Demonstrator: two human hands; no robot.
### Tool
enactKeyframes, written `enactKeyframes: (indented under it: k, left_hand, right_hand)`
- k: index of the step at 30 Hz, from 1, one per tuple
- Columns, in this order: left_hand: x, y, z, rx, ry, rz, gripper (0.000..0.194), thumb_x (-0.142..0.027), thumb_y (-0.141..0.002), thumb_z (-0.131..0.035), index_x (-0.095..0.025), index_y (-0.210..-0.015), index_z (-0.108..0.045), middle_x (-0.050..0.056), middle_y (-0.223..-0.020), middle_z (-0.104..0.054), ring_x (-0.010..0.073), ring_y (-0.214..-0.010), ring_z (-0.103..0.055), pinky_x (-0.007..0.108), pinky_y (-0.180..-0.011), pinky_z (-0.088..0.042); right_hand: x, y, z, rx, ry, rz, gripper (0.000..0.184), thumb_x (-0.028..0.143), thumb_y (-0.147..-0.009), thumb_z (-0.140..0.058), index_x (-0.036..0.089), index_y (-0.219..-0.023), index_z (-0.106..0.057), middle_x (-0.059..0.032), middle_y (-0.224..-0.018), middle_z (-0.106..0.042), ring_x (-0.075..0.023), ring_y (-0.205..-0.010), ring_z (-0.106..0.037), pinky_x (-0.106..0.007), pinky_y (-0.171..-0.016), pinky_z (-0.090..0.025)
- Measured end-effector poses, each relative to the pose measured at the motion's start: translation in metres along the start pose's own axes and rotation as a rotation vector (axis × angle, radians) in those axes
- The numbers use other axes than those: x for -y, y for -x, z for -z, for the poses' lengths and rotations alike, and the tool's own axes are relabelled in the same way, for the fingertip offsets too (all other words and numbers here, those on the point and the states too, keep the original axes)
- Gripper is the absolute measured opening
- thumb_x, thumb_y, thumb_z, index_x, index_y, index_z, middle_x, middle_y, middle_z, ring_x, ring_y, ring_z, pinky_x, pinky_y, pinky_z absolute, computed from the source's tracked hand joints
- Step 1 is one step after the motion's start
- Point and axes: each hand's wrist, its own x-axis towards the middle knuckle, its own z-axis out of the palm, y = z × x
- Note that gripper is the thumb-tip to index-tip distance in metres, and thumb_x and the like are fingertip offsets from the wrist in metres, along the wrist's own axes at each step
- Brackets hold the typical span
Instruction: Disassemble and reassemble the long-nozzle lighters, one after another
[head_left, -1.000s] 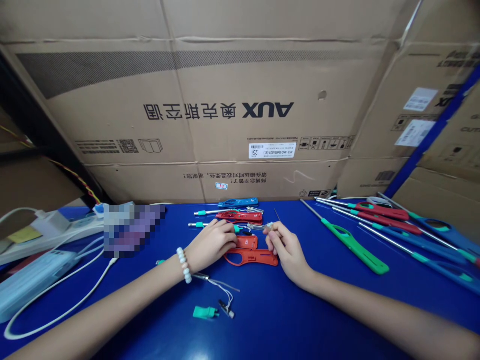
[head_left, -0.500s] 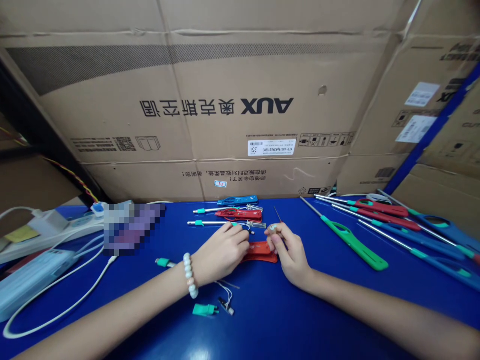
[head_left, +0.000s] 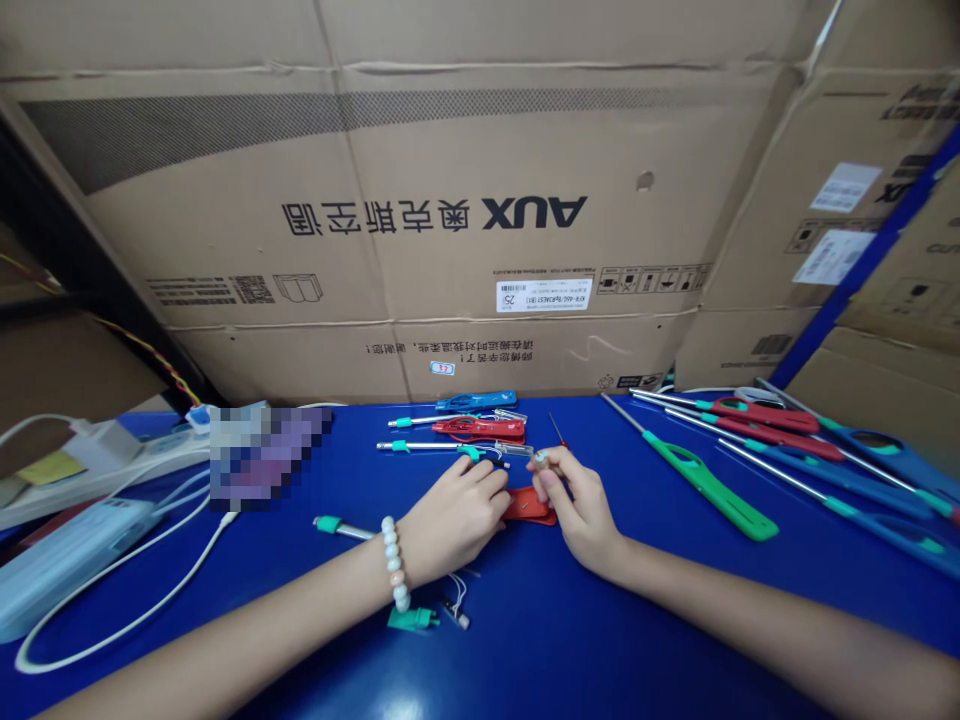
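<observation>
My left hand (head_left: 459,508), a beaded bracelet (head_left: 394,570) at its wrist, is closed with its fingertips over an orange-red lighter handle shell (head_left: 529,505). What those fingers pinch is hidden. My right hand (head_left: 581,505) is closed in a pinch beside the shell's right end, with something small and pale at its fingertips. A thin shaft with a red end (head_left: 558,430), like a small screwdriver, shows just behind that hand. Past my left fingers lies a small dark igniter part (head_left: 501,463). Below the left wrist are a green plastic piece (head_left: 412,619) and a wired igniter (head_left: 457,615).
Opened red (head_left: 484,430) and blue (head_left: 478,401) lighters with metal tubes lie at the back. Long lighters, including a green one (head_left: 712,488), are spread on the right. A power bank (head_left: 75,565) and white cable (head_left: 135,610) lie left. Cardboard (head_left: 420,130) walls the back.
My left hand has shifted right and slightly down, covering more of the orange-red shell. More of the metal tube behind its wrist shows. My right hand has barely moved.
</observation>
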Motion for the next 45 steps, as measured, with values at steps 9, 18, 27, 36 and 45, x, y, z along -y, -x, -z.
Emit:
enactKeyframes:
  k: [9,18,27,36,45]
  left_hand:
    - [0.0,-0.008,-0.008,0.074,0.024,0.052,0.01,-0.012,-0.089,-0.053,-0.012,-0.08,-0.056,0.007,-0.079,-0.061,0.021,-0.074,-0.058,0.033,-0.065,-0.042]
    - [0.026,-0.008,-0.012,0.087,0.015,0.118,0.013,-0.007,-0.088,-0.051,-0.012,-0.078,-0.058,0.008,-0.077,-0.062,0.0212,-0.07,-0.06,0.032,-0.064,-0.047]
    - [0.029,-0.024,-0.02,0.069,0.025,0.13,0.013,-0.004,-0.087,-0.048,-0.012,-0.083,-0.058,0.009,-0.083,-0.062,0.0215,-0.08,-0.06,0.031,-0.069,-0.049]
    - [0.032,-0.023,-0.017,0.058,0.034,0.116,0.007,-0.009,-0.087,-0.053,-0.012,-0.085,-0.058,0.008,-0.088,-0.063,0.0222,-0.085,-0.058,0.033,-0.075,-0.048]
    - [0.038,0.016,0.007,0.005,0.251,0.116,0.005,-0.019,-0.091,-0.054,-0.016,-0.093,-0.058,0.005,-0.093,-0.061,0.02,-0.088,-0.055,0.033,-0.078,-0.043]
  right_hand:
    - [0.0,-0.002,0.001,-0.003,-0.009,0.009,0.019,0.032,-0.097,-0.036,0.022,-0.092,-0.05,0.0018,-0.062,-0.049,-0.0154,-0.056,-0.048,-0.029,-0.059,-0.04]
    - [0.001,-0.002,0.001,0.003,-0.023,-0.013,0.02,0.032,-0.098,-0.036,0.022,-0.088,-0.049,0.0015,-0.064,-0.051,-0.0138,-0.055,-0.047,-0.027,-0.056,-0.039]
    - [-0.003,-0.002,0.0,0.004,-0.035,-0.037,0.024,0.037,-0.098,-0.035,0.021,-0.086,-0.05,0.0006,-0.065,-0.052,-0.0135,-0.055,-0.048,-0.025,-0.054,-0.04]
    - [-0.001,-0.005,0.0,-0.024,-0.084,-0.065,0.024,0.037,-0.097,-0.037,0.02,-0.09,-0.052,0.0018,-0.063,-0.051,-0.0124,-0.053,-0.047,-0.024,-0.052,-0.039]
    - [0.001,-0.009,0.0,0.03,-0.1,-0.09,0.022,0.034,-0.097,-0.038,0.02,-0.085,-0.05,0.0021,-0.065,-0.051,-0.012,-0.056,-0.048,-0.024,-0.054,-0.039]
